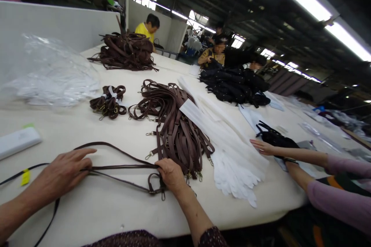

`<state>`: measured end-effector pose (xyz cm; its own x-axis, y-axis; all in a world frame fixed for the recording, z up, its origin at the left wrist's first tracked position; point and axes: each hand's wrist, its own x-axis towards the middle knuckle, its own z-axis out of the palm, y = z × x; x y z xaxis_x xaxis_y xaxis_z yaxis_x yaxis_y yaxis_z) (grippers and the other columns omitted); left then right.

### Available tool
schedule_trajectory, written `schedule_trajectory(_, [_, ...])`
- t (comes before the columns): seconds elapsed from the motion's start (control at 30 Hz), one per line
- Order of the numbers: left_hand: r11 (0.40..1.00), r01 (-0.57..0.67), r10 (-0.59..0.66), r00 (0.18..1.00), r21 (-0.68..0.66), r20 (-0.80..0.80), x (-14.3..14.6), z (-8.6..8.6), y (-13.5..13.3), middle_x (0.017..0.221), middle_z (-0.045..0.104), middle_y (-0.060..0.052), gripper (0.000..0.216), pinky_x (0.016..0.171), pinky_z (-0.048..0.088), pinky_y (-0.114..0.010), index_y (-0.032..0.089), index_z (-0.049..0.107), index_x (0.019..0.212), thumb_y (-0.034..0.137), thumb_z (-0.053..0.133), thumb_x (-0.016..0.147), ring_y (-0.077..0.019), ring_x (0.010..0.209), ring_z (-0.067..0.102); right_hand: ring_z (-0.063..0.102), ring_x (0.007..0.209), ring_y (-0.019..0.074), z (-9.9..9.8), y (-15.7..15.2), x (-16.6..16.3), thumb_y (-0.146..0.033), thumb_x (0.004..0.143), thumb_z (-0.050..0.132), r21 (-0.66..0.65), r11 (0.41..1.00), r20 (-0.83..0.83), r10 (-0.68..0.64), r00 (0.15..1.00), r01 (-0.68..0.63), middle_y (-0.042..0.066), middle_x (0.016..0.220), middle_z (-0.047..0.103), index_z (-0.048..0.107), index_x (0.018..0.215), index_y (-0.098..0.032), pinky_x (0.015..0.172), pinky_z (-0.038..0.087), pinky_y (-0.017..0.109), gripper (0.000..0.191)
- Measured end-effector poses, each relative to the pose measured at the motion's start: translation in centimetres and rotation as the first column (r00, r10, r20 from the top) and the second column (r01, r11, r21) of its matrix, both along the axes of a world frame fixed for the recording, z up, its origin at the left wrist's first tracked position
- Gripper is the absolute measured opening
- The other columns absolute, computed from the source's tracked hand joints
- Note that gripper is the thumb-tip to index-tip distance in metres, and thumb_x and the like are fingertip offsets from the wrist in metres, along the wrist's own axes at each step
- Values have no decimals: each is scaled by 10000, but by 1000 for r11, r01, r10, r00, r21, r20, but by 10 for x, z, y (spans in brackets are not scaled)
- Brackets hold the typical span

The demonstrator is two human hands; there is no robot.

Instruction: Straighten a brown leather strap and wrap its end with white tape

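A long brown leather strap (pixel 121 168) lies folded on the cream table (pixel 95 208) in front of me. My left hand (pixel 62 171) rests flat on its left loop, fingers stretched out. My right hand (pixel 171 175) presses down on the strap near its buckle (pixel 156 189), fingers curled over it. Just beyond my right hand lies a big pile of brown straps (pixel 174 123) with metal clips.
A small bundle of tied straps (pixel 108 102) and a larger heap (pixel 126 52) lie farther back. White paper sheets (pixel 232 150), clear plastic bags (pixel 49 73) and black items (pixel 234 83) lie around. A co-worker's arms (pixel 290 154) reach in from the right. Other people sit at the far end.
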<state>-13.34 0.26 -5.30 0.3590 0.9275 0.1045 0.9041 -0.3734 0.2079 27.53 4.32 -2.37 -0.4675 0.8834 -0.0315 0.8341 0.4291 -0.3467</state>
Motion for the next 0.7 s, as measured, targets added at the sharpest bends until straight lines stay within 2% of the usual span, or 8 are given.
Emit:
schedule_trajectory(0.07, [999, 49, -48, 997, 17, -53, -1, 1, 8, 1569, 437, -19, 79, 1068, 376, -530, 271, 624, 852, 281, 546, 860, -346, 1430, 382, 631, 1006, 177, 2, 1, 2, -159, 929, 543, -7, 1000, -1, 12, 1000, -12, 14, 1055, 726, 672, 1148, -268, 856, 491, 257, 277])
schedule_trajectory(0.13, [995, 93, -94, 993, -25, -77, 2, 4, 15, 1627, 350, -8, 80, 1124, 311, -596, 259, 611, 820, 213, 545, 825, -350, 1520, 208, 634, 1016, 176, 3, 2, 5, -152, 929, 528, -12, 999, -5, 33, 999, -33, 14, 1072, 730, 659, 1193, -276, 868, 499, 261, 320])
schedule_trajectory(0.23, [982, 129, -139, 989, -140, -59, 6, 12, 26, 1641, 323, 11, 153, 1149, 259, -641, 259, 611, 810, 133, 542, 757, -333, 1543, 130, 641, 1025, 170, 5, 3, 10, -138, 940, 490, -5, 997, -10, 73, 997, -73, 19, 1077, 738, 651, 1226, -279, 882, 508, 262, 358])
schedule_trajectory(0.37, [963, 151, -160, 987, -224, -20, 9, 27, 38, 1601, 397, 23, 189, 1163, 264, -617, 259, 605, 803, 100, 538, 727, -317, 1531, 183, 655, 1028, 164, 9, 3, 17, -98, 928, 467, -13, 993, -2, 115, 993, -115, 18, 1087, 748, 645, 1245, -295, 878, 521, 261, 414])
schedule_trajectory(0.53, [957, 135, -128, 991, -255, 44, 8, 31, 37, 1460, 557, -23, 157, 1087, 416, -502, 274, 609, 902, 164, 512, 846, -261, 1329, 503, 656, 1047, 182, 10, 1, 24, -50, 889, 470, -7, 994, -24, 109, 994, -109, 29, 1162, 729, 547, 1377, -313, 887, 530, 287, 559])
schedule_trajectory(0.63, [976, 64, -51, 996, -210, 68, 8, 25, 30, 1484, 528, -51, 146, 1060, 451, -484, 266, 609, 908, 245, 465, 925, -264, 1288, 540, 653, 993, 180, 11, 0, 25, -72, 913, 464, -10, 993, -1, 119, 993, -119, 27, 1049, 735, 606, 1302, -313, 827, 523, 269, 479])
schedule_trajectory(0.7, [988, 41, -34, 998, -148, 53, 8, 21, 27, 1558, 447, -43, 167, 1098, 415, -513, 261, 615, 870, 252, 459, 930, -289, 1377, 460, 652, 966, 173, 13, -1, 25, -101, 939, 457, -14, 989, 16, 144, 989, -144, 19, 1001, 736, 653, 1225, -315, 801, 512, 257, 407])
